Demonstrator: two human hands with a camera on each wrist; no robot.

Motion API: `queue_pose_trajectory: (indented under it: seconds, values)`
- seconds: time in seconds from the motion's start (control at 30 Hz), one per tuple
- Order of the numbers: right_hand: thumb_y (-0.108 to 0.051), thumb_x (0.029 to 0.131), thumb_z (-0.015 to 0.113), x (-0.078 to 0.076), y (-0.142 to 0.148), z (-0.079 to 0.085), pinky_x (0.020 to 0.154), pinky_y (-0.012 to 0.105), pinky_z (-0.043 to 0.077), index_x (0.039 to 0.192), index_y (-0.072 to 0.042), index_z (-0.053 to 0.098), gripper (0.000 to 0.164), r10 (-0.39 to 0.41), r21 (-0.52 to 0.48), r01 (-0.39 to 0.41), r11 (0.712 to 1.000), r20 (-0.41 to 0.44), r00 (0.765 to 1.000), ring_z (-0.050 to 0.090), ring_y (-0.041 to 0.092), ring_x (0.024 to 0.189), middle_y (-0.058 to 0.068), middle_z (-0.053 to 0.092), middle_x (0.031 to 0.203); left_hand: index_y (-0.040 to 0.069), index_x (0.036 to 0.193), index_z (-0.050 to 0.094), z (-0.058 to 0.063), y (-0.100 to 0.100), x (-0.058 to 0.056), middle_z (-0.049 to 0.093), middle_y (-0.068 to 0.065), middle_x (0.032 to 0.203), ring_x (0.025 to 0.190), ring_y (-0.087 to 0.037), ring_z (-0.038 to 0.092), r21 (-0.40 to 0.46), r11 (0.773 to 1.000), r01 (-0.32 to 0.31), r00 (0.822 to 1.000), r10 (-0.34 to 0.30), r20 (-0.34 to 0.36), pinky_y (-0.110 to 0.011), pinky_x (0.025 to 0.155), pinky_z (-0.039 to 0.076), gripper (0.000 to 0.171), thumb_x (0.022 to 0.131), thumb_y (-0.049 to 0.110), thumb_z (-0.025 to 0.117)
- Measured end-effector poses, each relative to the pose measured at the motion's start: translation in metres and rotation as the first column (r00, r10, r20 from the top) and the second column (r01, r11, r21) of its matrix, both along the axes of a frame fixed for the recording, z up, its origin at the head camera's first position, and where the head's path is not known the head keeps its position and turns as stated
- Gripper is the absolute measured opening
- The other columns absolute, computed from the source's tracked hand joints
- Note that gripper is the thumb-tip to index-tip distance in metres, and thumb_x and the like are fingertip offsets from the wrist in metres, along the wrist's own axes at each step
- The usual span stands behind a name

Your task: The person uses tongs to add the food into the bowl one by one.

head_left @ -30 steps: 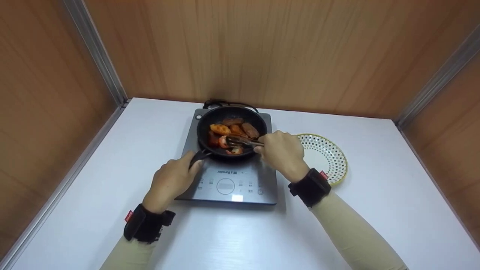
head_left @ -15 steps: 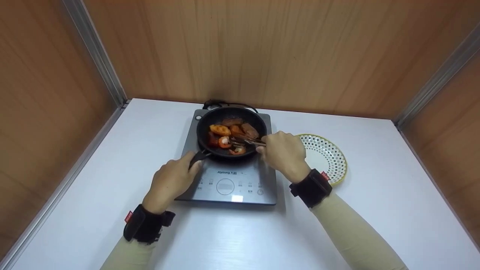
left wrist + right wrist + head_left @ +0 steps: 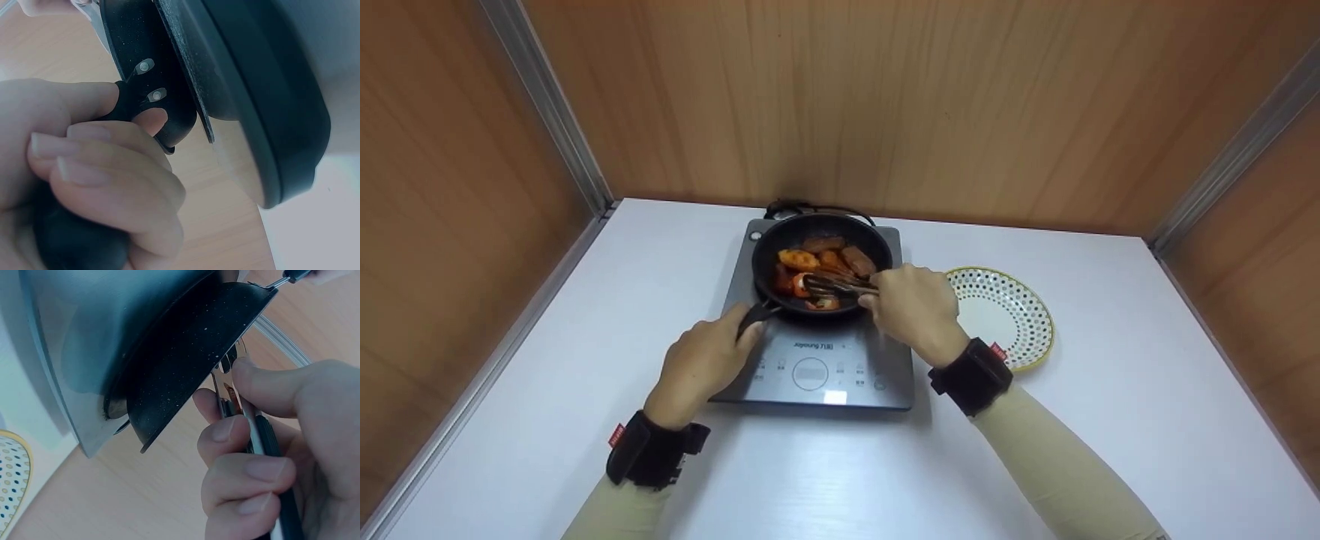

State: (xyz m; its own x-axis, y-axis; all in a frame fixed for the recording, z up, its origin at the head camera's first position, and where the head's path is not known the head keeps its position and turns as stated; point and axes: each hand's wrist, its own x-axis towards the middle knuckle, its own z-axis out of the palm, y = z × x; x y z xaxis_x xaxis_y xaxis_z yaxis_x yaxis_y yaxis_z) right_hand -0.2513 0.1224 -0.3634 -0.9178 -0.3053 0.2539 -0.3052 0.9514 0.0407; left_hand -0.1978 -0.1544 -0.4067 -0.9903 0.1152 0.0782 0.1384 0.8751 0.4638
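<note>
My left hand [image 3: 701,367] grips the black handle [image 3: 755,315] of a small dark frying pan [image 3: 825,223] on an induction cooktop [image 3: 810,394]. In the left wrist view, the fingers wrap round that handle [image 3: 79,242] beside two rivets. My right hand [image 3: 915,304] holds metal tongs [image 3: 836,286], their tips low in the pan against an orange-red shrimp [image 3: 799,283]. Thumb and fingers curl round the tongs [image 3: 267,439] in the right wrist view. Another shrimp-like piece [image 3: 823,304] lies nearer the pan's front, with a yellow-orange piece [image 3: 799,259] and brown meat-like slabs [image 3: 859,260] behind.
To the right of the cooktop, a white plate [image 3: 990,319] with a dotted, yellow-edged rim stands partly behind my right hand. A black cord [image 3: 840,210] runs behind the pan. Wooden panels [image 3: 840,112] enclose the white table [image 3: 780,480] at the back and sides.
The tongs drew back from the shrimp half a second ago, then moved left against it again. The shrimp sits slightly further left. My left hand and the pan hold still.
</note>
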Motion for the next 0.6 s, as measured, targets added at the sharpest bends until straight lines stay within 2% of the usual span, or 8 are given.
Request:
queue_pose_trajectory:
  seconds: [0.17, 0.33, 0.5, 0.6]
  values:
    - [-0.046, 0.099, 0.073, 0.002, 0.013, 0.003, 0.058, 0.054, 0.053, 0.096, -0.016, 0.078, 0.031, 0.017, -0.047, -0.018, 0.999, -0.026, 1.000, 0.072, 0.037, 0.072, 0.013, 0.076, 0.086, 0.012, 0.112, 0.058, 0.000, 0.001, 0.000, 0.061, -0.011, 0.074, 0.066, -0.027, 0.057, -0.009, 1.000, 0.007, 1.000, -0.007, -0.006, -0.040, 0.052, 0.039, 0.023, 0.112, 0.036, 0.055]
    - [-0.050, 0.100, 0.070, 0.007, 0.040, 0.017, 0.058, 0.056, 0.050, 0.096, -0.017, 0.076, 0.033, 0.019, -0.098, -0.025, 0.995, -0.066, 0.998, 0.068, 0.036, 0.068, 0.010, 0.072, 0.080, 0.013, 0.112, 0.058, 0.001, 0.001, 0.000, 0.062, -0.012, 0.075, 0.067, -0.028, 0.058, -0.006, 1.000, 0.006, 1.000, -0.006, -0.005, -0.040, 0.053, 0.040, 0.022, 0.112, 0.035, 0.055]
    - [-0.048, 0.101, 0.070, 0.014, 0.073, 0.026, 0.050, 0.045, 0.042, 0.100, -0.015, 0.075, 0.033, 0.027, -0.097, -0.037, 0.995, -0.102, 0.994, 0.056, 0.027, 0.061, 0.003, 0.061, 0.072, 0.014, 0.112, 0.057, 0.001, -0.001, 0.001, 0.062, -0.012, 0.077, 0.068, -0.028, 0.058, -0.001, 1.000, 0.004, 1.000, -0.004, 0.004, -0.040, 0.053, 0.040, 0.022, 0.112, 0.035, 0.055]
    - [-0.046, 0.101, 0.071, 0.018, 0.095, 0.026, 0.047, 0.039, 0.037, 0.106, -0.014, 0.076, 0.033, 0.020, -0.098, -0.033, 0.995, -0.130, 0.991, 0.053, 0.024, 0.059, 0.002, 0.060, 0.071, 0.014, 0.113, 0.057, 0.000, -0.002, 0.001, 0.061, -0.013, 0.077, 0.068, -0.028, 0.057, 0.002, 1.000, 0.008, 1.000, -0.008, 0.007, -0.040, 0.053, 0.039, 0.022, 0.112, 0.035, 0.054]
